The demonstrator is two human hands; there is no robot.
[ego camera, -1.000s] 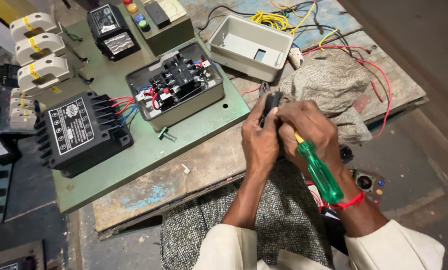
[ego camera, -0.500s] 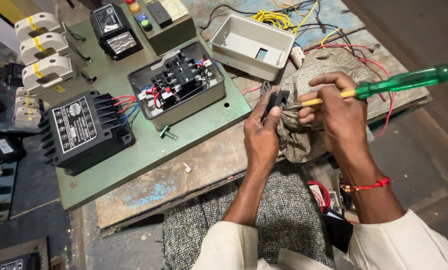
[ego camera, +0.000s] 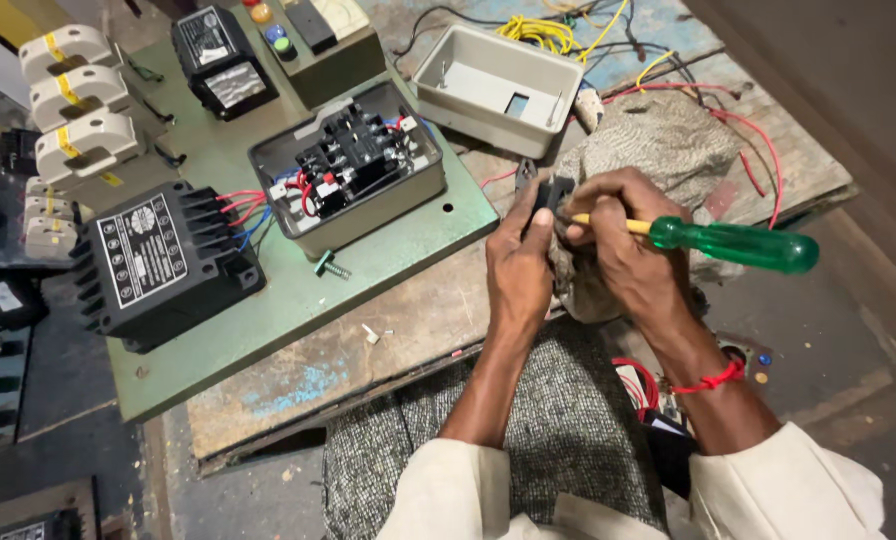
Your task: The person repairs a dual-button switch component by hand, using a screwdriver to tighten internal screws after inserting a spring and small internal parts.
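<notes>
Our left hand (ego camera: 521,262) grips a small black component (ego camera: 551,192); our right hand (ego camera: 618,240) has lowered the green-handled screwdriver (ego camera: 728,243) toward it. Its tip is hidden from us behind fingers.

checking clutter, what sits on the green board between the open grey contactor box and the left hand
In the head view, one small loose screw lies there, between the contactor box and the left hand.

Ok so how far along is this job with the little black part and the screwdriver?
Done: the grey cover is off, and the open starter box shows its wiring. In hand: the left hand holds the small black part while the right hand works the green-handled screwdriver into it. Left: the part is not in the box, and the cover lies aside.
</notes>
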